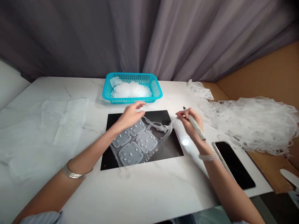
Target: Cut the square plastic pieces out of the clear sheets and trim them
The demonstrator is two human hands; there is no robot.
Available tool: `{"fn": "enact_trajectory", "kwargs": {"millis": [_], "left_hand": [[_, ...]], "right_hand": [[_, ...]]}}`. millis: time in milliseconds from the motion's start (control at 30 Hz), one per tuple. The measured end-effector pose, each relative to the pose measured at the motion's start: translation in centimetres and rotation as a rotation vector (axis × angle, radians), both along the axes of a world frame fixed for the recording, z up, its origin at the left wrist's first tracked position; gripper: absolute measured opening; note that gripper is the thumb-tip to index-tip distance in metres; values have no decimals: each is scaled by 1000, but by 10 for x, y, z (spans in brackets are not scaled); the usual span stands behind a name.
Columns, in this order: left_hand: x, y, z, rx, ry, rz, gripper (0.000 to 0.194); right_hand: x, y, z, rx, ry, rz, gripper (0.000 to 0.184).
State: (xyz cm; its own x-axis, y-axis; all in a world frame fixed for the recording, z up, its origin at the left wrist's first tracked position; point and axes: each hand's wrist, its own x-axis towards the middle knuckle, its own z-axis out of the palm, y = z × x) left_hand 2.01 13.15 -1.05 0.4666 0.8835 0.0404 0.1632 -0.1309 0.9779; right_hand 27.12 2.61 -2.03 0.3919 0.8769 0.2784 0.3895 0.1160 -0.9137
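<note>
A translucent plastic sheet with several rounded-square panels (130,153) lies on a black rectangular mat (173,149). Along its upper right side, thin clear strips (166,128) are pulled loose and stretch toward my right hand (190,123). That hand pinches the strip's end between its fingertips and also holds a slim, pale, pen-like tool (196,127), its dark tip pointing up and away. Over the mat's top edge is my left hand (132,115), thumb and fingers apart, close to the sheet's upper panel. Whether its fingertips touch the sheet, I cannot tell.
Behind the mat stands a blue basket (132,100) holding white translucent pieces (132,89). A large heap of clear strip scrap (254,123) lies at the right, beside a dark phone (234,165). Clear sheets (65,118) spread across the left of the white table (140,196).
</note>
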Motion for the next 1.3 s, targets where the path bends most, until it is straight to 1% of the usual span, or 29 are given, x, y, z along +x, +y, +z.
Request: {"fn": "enact_trajectory", "kwargs": {"millis": [33,100,200,233,300,367,433,500,567,633,700,800,867,900,967,1033,1100,1200,1300], "left_hand": [[3,-1,-7,39,55,-42,35],[11,4,-16,92,124,-88,29],[21,23,-23,164,226,-129,10],[24,30,-24,181,252,-130,8],[27,42,-24,210,294,-111,10],[30,48,-25,238,319,-64,8],[34,49,-26,264,328,-9,8],[35,45,-26,285,318,33,14],[33,38,-25,302,291,52,22],[24,25,-21,318,257,54,30],[9,5,-17,329,233,38,33],[-22,-37,-14,322,231,-46,28],[-41,-66,-17,317,237,-158,24],[-49,-79,-20,322,244,-220,26],[-60,-98,-27,331,266,-300,32],[-65,-107,-35,331,279,-320,37],[-66,-108,-40,322,256,-320,38],[-66,-107,-43,310,187,-313,38],[-66,-106,-45,318,163,-316,38]], "right_hand": [[11,5,-2,2,77,-41,33],[27,12,-6,-5,169,-68,33],[39,11,-13,-19,168,-81,32],[41,10,-15,-25,160,-86,32],[44,8,-18,-33,137,-100,30],[47,9,-20,-33,105,-129,29],[50,9,-19,-29,66,-178,28],[50,7,-15,-25,16,-245,27],[44,0,-9,-25,-60,-308,25],[29,-12,0,-34,-95,-277,33],[4,-26,7,-60,-59,-163,41],[-45,-49,10,-154,12,7,35],[-75,-61,7,-243,36,113,28],[-88,-66,5,-283,45,160,26],[-106,-74,0,-352,34,232,24],[-114,-78,-4,-398,-26,275,22],[-117,-78,-5,-407,-102,305,21],[-117,-75,-3,-366,-221,331,19],[-119,-70,1,-323,-307,348,17]]}}
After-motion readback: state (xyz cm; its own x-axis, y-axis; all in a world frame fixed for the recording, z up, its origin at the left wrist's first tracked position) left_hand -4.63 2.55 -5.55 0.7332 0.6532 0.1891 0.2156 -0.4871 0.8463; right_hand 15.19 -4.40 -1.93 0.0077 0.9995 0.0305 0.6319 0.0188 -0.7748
